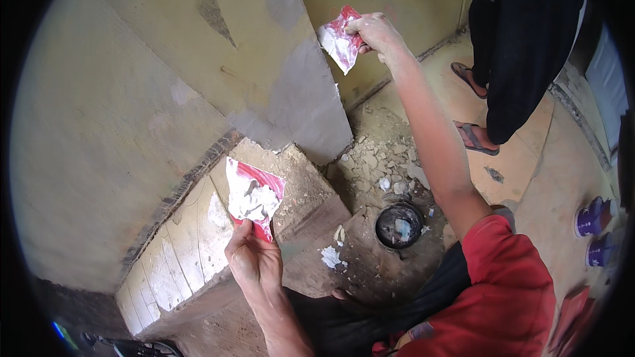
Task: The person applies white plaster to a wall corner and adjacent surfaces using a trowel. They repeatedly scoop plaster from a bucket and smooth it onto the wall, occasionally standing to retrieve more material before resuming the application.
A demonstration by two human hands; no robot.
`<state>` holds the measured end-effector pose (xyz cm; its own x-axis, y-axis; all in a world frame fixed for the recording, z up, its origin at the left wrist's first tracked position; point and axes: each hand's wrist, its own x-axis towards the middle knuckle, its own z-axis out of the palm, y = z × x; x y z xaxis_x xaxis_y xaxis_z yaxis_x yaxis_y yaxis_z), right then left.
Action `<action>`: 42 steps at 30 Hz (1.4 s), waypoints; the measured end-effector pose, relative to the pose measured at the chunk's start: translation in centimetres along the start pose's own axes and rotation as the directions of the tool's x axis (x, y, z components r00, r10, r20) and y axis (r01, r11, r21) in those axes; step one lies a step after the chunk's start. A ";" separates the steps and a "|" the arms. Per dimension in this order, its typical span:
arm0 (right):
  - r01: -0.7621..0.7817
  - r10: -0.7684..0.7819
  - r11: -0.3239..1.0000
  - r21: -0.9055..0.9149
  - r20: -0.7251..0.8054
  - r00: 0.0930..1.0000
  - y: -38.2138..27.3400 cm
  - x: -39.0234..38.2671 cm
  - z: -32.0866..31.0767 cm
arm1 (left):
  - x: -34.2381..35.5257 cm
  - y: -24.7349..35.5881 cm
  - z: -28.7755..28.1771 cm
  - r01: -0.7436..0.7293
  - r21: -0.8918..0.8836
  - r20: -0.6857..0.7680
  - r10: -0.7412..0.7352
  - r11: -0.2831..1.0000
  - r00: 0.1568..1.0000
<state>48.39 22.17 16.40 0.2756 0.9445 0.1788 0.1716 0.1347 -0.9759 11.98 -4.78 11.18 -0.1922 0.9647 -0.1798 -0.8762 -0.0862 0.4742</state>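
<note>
L hand [254, 258] pinches a flat red sheet [270, 179] w/ lumpy white paste [254, 202] on top, above the tiled ledge [175, 264]; R hand [378, 34] grips a 2nd red piece [342, 30], smeared white, by the grey-patched wall corner [311, 106], can't tell if touching; round black bowl [387, 218] below w/ pale stuff in it, crumbly rubble [377, 155] near; purple tubs [592, 217] off right; sandalled person [522, 46] in dark clothes stands beyond the R arm.
</note>
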 end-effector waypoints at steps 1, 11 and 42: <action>0.005 0.005 0.994 0.110 -0.089 0.996 1.8 -1.3 -0.4 | -0.1 0.0 0.1 0.002 0.004 -0.006 -0.002 1.000 1.000; -0.101 0.232 0.949 0.300 -0.442 0.867 26.8 -10.9 8.8 | -1.6 -0.2 1.9 0.005 -0.014 0.014 -0.005 1.000 1.000; 0.214 -0.334 0.929 -0.304 -0.431 0.838 15.8 -13.0 14.9 | -1.8 0.2 1.7 -0.029 0.002 -0.012 0.029 1.000 0.999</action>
<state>33.48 16.52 -3.21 0.5818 0.6173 0.5296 0.5054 0.2358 -0.8300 12.91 -6.08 13.00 -0.2231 0.9587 -0.1765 -0.8694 -0.1138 0.4807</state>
